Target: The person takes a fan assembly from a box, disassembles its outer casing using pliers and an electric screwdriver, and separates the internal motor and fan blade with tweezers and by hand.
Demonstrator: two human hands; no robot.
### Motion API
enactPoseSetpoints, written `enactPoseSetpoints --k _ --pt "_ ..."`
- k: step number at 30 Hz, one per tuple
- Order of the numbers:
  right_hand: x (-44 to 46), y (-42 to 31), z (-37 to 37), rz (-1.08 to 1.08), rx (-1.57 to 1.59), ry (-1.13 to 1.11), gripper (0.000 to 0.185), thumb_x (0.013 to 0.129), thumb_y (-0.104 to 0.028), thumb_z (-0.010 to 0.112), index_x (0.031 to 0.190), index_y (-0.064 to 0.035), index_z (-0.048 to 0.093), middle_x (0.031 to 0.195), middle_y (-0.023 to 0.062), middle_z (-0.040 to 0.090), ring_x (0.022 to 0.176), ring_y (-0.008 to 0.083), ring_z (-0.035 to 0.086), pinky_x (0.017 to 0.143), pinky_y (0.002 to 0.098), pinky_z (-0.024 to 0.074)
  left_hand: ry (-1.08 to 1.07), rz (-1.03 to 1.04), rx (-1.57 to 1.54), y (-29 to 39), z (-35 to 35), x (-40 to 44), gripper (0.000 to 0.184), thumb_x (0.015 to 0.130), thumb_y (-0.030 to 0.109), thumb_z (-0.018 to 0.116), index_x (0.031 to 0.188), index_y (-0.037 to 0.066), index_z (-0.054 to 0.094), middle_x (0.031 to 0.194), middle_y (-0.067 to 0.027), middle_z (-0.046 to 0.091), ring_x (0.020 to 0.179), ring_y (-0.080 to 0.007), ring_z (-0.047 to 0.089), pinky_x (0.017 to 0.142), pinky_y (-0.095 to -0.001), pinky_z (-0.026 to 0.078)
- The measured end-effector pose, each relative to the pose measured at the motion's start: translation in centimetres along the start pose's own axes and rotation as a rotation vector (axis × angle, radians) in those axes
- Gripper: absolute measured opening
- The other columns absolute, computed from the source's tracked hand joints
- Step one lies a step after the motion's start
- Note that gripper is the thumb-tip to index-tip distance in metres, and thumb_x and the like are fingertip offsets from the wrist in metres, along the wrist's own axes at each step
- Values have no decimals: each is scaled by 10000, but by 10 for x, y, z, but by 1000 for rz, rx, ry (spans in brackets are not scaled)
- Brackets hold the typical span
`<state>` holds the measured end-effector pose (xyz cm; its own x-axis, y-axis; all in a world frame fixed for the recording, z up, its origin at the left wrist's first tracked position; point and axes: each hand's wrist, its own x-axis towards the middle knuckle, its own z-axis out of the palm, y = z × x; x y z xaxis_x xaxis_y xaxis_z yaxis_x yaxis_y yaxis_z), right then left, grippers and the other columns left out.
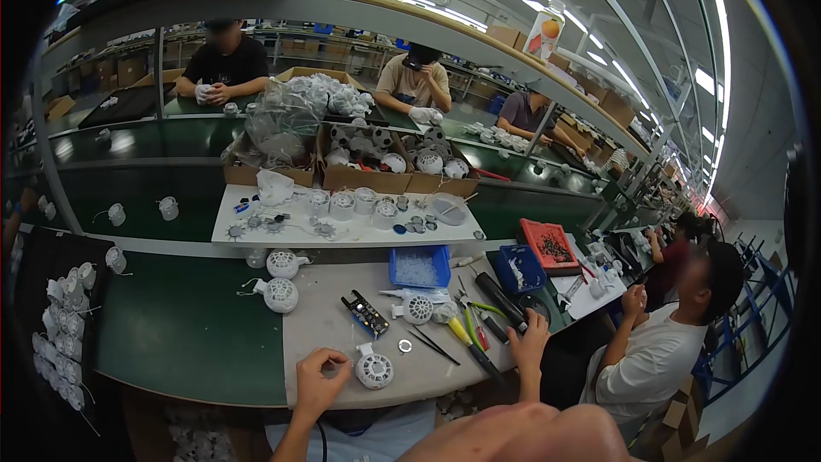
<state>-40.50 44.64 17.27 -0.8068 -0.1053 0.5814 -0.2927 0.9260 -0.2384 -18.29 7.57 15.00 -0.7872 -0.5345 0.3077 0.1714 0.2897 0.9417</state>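
My left hand [320,381] is closed in a pinch just left of a round white vented housing [374,370]; anything between its fingertips is too small to make out. At the right of the grey mat, my right hand [531,344] has thumb and fingers around the near end of a black cylindrical tool [499,298]. Beside that tool lie green-handled pliers [469,322], a red-handled tool [481,338] and a yellow-and-black-handled tool [472,347]. Black tweezers [434,346] and a small silver disc [404,346] rest between my hands. Behind them are a circuit board [365,315] and another white housing [417,309].
A blue bin [419,267] of clear parts, a second blue bin [521,269] and a red tray [548,246] stand behind the mat. A white shelf [359,235] carries small parts. White housings fill a black tray [56,291]. A co-worker [658,351] sits at right.
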Motion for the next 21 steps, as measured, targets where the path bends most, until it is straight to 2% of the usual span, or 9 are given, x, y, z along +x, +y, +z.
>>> enactPoseSetpoints --k 3,9,11,21 --pt "1 0 4 20 25 -15 612 715 -175 763 1268 -65 525 1199 156 527 1156 356 476 966 457 361 -1 -11 -14 3 0 0 107 748 65 742 831 20 692 801 -96 686 680 -174 621 642 -292 489" --pt "7 -11 -2 -8 34 -13 595 722 -166 753 1262 -55 529 1220 165 524 1179 366 471 993 462 356 -8 -23 -6 1 0 0 106 750 68 741 829 16 691 801 -98 685 687 -177 624 647 -291 489" --pt "8 -14 -3 -86 35 5 588 723 -156 753 1258 -52 532 1229 168 524 1192 369 468 1002 459 355 -10 -21 2 4 0 0 105 750 67 741 828 16 691 801 -98 683 685 -177 622 648 -291 488" --pt "19 -8 1 -95 21 -72 574 744 -99 742 1275 -57 527 1249 170 507 1182 379 471 996 457 363 -22 -29 -9 3 -1 0 109 760 51 733 841 9 673 808 -91 671 705 -177 606 668 -282 478"
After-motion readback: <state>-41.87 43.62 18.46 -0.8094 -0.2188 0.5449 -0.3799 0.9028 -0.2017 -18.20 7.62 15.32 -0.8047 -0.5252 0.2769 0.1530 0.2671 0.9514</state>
